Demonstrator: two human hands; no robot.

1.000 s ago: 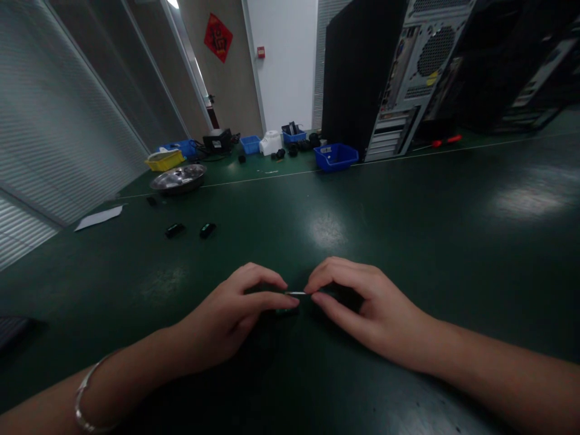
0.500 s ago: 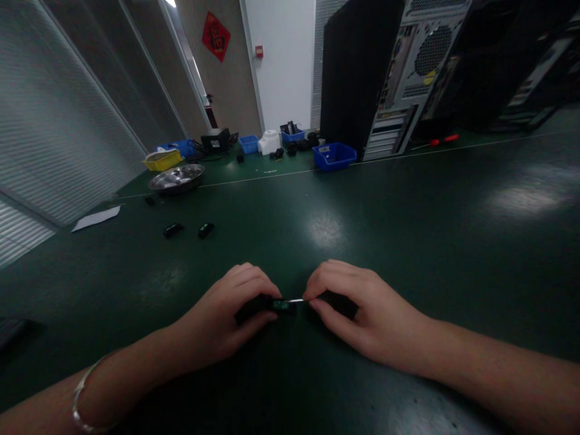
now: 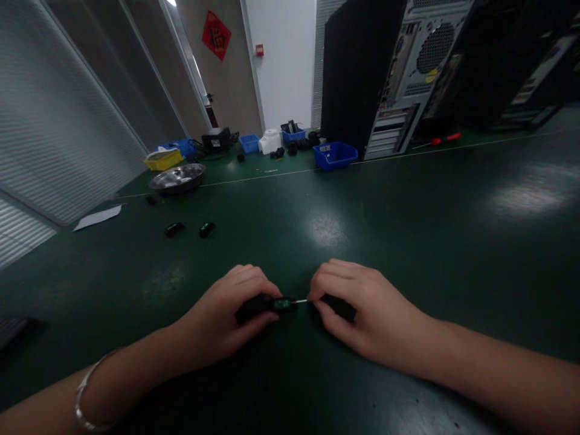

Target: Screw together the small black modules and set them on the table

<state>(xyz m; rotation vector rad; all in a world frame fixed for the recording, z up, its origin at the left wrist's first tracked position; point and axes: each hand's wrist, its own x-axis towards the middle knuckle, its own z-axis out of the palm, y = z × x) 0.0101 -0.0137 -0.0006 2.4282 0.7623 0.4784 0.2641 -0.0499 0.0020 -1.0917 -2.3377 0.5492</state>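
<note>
Low over the green tabletop, my left hand (image 3: 242, 311) pinches a small black part with a green circuit board (image 3: 284, 304) between thumb and fingers. My right hand (image 3: 351, 302) is closed with thumb and forefinger on a thin, shiny metal rod (image 3: 301, 301). The rod's left end meets the right side of the small black part; I cannot tell whether it goes inside. Two similar black parts lie beyond my left hand, one black part (image 3: 207, 229) to the right of another black part (image 3: 174, 229).
A steel bowl (image 3: 176, 179), yellow tray (image 3: 164, 160) and blue bin (image 3: 335, 156) stand along the back. A computer tower (image 3: 353, 84) rises at back right, with a red-handled screwdriver (image 3: 446, 139) beside it. Paper (image 3: 97, 218) lies left; a dark object (image 3: 16, 332) sits at the left edge.
My right hand has shifted slightly right, and more of the metal rod shows between the hands. The left hand holds the black part in nearly the same place.
</note>
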